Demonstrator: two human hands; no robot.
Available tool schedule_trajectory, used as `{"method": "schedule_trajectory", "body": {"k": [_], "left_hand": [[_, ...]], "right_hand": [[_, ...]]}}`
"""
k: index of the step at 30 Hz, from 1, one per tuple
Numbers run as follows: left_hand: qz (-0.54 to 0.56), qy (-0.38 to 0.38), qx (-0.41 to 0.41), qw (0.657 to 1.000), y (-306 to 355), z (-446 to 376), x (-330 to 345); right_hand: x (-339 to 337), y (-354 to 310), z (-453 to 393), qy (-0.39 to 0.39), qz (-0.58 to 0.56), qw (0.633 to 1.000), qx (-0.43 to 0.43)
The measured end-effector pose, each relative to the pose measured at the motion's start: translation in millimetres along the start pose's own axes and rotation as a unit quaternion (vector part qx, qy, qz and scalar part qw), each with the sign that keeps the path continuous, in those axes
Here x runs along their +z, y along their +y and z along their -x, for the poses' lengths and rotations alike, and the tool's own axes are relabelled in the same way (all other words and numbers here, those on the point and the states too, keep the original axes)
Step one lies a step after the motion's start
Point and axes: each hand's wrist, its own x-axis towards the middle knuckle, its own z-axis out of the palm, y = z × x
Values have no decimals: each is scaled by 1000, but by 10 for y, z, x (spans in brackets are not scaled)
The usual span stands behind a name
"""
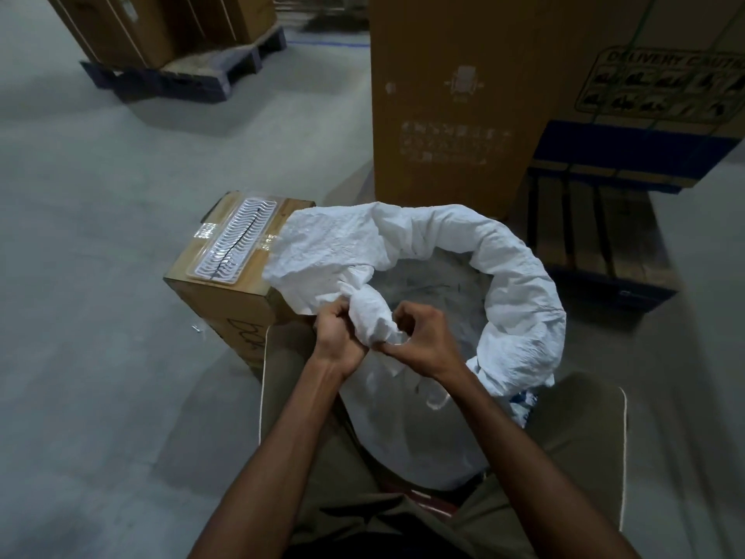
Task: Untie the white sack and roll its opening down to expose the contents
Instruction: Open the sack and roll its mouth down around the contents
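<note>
The white sack (520,292) stands between my knees, its mouth open. Its rim is rolled into a thick band along the far and right sides, while the left part is a loose crumpled flap. Pale grey contents (439,288) show inside the opening. My left hand (336,336) and my right hand (423,336) sit close together at the near rim, both gripping a twisted fold of the sack's fabric. A short white tie loop (439,401) hangs on the sack's front below my right wrist.
A small cardboard box (225,284) topped with a white plastic tray stands left of the sack, touching it. A tall brown carton (455,98) rises just behind. A blue pallet with cartons (604,236) is at right, another pallet (189,74) far left. Grey concrete floor (80,276) stretches left.
</note>
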Motion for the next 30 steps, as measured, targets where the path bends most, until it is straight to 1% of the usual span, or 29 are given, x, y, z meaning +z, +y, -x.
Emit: {"method": "schedule_trajectory", "body": {"k": [2,3,5,7,9,10,11,13,14,16,18,20,22,23,24,25,26,27,28,29,30], "left_hand": [[-83,25,14,996,32,4,-38],[-118,54,21,991,32,21,-36],[-154,102,58,981,-21,46,-26],[-194,153,103,963,-123,4,-54],[-192,184,106,958,-131,-33,-11],[-188,189,98,959,-90,-68,9],[-180,171,74,966,-26,-80,32],[-168,135,26,976,109,-83,31],[-133,114,10,985,153,-37,20],[-64,104,-5,992,189,25,-17],[-39,72,-21,996,159,49,-66],[-40,54,-34,997,158,58,-62],[-79,51,-47,994,207,14,-68],[-110,42,-39,992,201,-93,-138],[-145,32,-52,988,221,-117,-138],[-202,42,-58,977,228,-118,-124],[-274,52,-55,959,224,-134,-99],[-377,78,-35,922,211,-135,-81],[-466,106,-11,878,194,-138,-77],[-512,147,22,846,166,-145,-85],[-520,173,60,834,139,-161,-108]], "right_hand": [[88,40,-21,31,33,999,-23],[146,51,-15,40,57,997,-38],[293,18,24,36,129,988,-77],[452,-11,91,39,223,965,-136],[557,23,154,45,261,948,-174],[566,37,168,42,247,954,-167],[559,62,161,36,214,965,-145],[513,117,144,-17,108,991,-73],[476,138,152,-46,47,997,-32],[419,165,158,-73,-51,994,56],[410,203,132,-104,-53,987,111],[436,187,94,-136,-31,982,124],[471,143,48,-119,-20,984,133],[485,109,31,-99,-13,986,135],[507,89,23,-77,-9,988,130],[538,74,22,-56,-11,991,121],[573,61,28,-37,-16,993,110],[609,46,36,-18,-11,995,97],[649,47,40,-2,6,997,81],[678,39,43,10,36,997,67],[707,33,46,19,72,996,53]]}}
